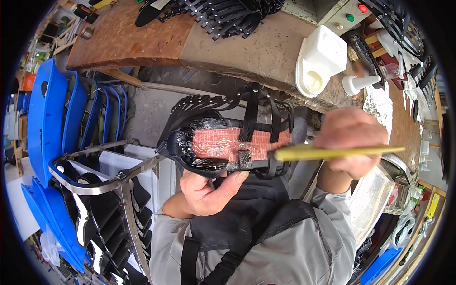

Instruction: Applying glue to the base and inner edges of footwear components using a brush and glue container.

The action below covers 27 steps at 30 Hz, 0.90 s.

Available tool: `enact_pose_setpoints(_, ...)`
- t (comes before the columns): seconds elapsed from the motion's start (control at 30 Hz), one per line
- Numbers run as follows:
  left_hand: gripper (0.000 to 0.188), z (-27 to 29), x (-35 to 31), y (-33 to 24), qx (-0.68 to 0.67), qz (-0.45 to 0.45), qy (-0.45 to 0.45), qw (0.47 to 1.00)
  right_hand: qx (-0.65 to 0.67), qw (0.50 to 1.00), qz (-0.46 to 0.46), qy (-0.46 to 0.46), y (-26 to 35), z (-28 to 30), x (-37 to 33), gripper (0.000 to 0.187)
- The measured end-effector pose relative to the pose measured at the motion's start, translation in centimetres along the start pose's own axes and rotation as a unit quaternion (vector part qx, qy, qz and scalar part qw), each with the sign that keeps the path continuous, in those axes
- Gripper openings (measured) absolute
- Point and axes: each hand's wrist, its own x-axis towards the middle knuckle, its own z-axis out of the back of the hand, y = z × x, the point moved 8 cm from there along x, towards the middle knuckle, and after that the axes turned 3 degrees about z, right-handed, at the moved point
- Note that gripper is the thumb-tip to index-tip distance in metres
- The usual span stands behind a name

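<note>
A black strappy sandal upper on a shoe last lies bottom up in front of me, its reddish insole (216, 142) showing. The toe end and parts of the insole shine wet. My left hand (204, 192) grips the sandal along its near edge, thumb on the side and the other fingers mostly hidden beneath. In my right hand (349, 142), closed and slightly blurred, is a yellow-handled brush (304, 153). Its near-level handle runs past the hand to the right, and the other end is by the insole's right end. Bristles are hard to make out.
On the bench (228, 47) ahead stand a white glue pot (327, 52) and a white nozzle-topped bottle (361, 84). Black studded straps (218, 14) lie at the back. To the left are blue trays (47, 118) and a metal-framed rack (104, 189) holding black shoe parts.
</note>
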Motion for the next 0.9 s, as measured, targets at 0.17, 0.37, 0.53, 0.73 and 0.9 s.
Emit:
enact_pose_setpoints(0.17,0.009,0.2,-0.3,-0.1,0.016,0.019,-0.024,0.999,-0.001,0.992,0.029,0.123,1.4,-2.8,0.1,0.02)
enact_pose_setpoints(0.37,0.019,-0.5,-0.4,-1.1,0.005,-0.062,-0.025,0.998,-0.013,0.999,0.023,0.026,0.6,-1.7,0.1,0.021)
enact_pose_setpoints(0.53,0.019,-1.1,-0.1,-1.8,0.038,-0.052,-0.006,0.998,0.073,0.997,0.027,0.011,2.1,-1.9,0.4,0.016)
enact_pose_setpoints(0.73,0.023,-1.2,-0.8,-1.9,0.012,-0.019,-0.003,1.0,0.101,0.954,-0.279,-0.037,-2.5,-0.3,2.2,0.018)
enact_pose_setpoints(0.9,0.024,-1.7,-0.7,-3.2,0.011,-0.072,0.027,0.997,0.182,0.902,-0.383,0.08,-4.5,-2.6,1.3,0.019)
